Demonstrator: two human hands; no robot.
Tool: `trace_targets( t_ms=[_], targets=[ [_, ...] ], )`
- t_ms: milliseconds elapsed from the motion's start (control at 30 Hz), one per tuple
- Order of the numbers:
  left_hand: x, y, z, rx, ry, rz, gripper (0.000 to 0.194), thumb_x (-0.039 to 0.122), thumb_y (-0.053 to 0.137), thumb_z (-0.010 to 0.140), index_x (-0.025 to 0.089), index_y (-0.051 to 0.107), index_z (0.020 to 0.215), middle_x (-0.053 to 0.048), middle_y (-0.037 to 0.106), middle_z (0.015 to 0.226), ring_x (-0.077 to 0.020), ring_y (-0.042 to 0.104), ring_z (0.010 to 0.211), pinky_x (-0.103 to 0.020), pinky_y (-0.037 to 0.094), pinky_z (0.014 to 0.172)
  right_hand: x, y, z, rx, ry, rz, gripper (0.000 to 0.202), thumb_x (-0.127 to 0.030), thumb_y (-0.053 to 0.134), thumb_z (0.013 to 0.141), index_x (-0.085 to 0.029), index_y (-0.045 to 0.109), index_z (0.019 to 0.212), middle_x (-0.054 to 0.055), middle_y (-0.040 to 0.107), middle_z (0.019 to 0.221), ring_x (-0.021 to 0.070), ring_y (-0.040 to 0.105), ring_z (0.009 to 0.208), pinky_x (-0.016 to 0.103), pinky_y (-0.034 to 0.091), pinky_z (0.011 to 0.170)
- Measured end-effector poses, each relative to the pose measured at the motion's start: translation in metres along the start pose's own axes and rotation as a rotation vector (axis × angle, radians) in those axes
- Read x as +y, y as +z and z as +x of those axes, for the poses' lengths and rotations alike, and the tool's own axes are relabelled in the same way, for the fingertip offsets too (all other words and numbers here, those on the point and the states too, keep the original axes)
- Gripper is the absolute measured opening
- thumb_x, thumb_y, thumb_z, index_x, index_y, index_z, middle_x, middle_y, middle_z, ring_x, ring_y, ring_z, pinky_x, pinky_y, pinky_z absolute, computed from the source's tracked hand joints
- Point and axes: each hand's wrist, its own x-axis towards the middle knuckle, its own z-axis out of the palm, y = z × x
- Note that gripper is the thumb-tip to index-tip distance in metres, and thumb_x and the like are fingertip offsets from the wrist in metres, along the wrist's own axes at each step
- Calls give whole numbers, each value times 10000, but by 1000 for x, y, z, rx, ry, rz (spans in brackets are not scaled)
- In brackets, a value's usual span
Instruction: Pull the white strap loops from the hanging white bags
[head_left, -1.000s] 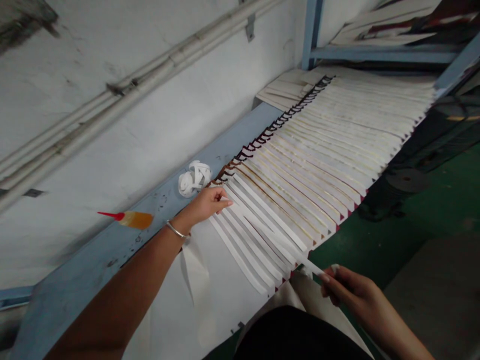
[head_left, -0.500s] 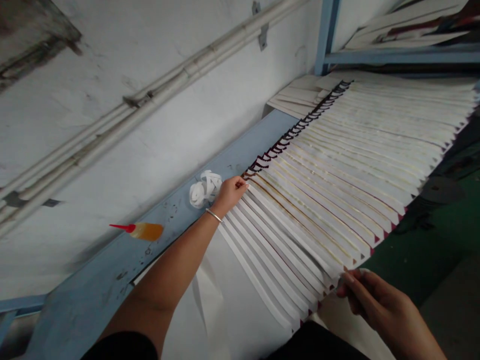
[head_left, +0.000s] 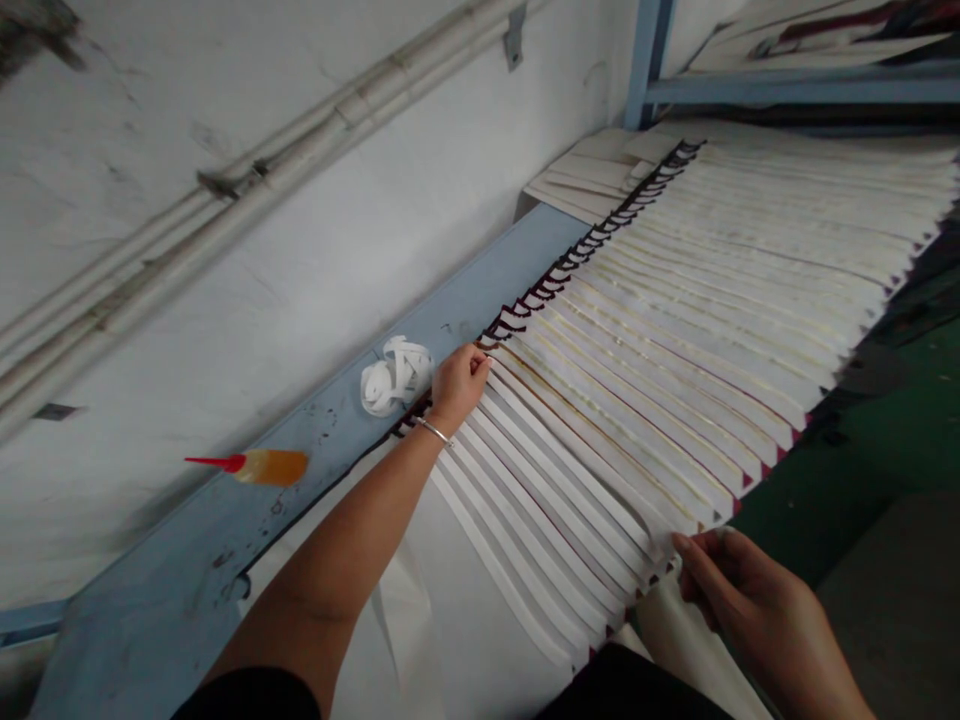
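A row of overlapping white sheets fans out across the bench, their dark-tipped edges stepped one behind another. Thin yellowish lines run along many of the sheets. At the far edge, my left hand is closed in a pinch on one end of a white strip. By the near edge, my right hand pinches the strip's other end between thumb and fingers. Several more white strips lie side by side left of it. Beside my left hand sits a tangle of white tape.
A bottle of amber liquid with a red nozzle lies on the blue bench. Behind runs a white wall with pipes. More pale sheets lie at the back, near a blue metal frame.
The view has shifted slightly, so bench and bottle appear farther left. My right hand has come a little nearer the sheet edge, and both hands keep their pinch.
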Motion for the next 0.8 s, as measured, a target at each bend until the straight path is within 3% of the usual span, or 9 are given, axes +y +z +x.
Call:
trace_targets(
  t_ms=[800],
  targets=[
    [9,4,8,-17,-39,211,121,275,560,869,174,626,850,-40,662,763,-179,598,725,-274,439,694,6,6,16,77,-112,-201,381,-544,537,895,-234,490,679,-16,573,507,135,499,452,253,341,492]
  ],
)
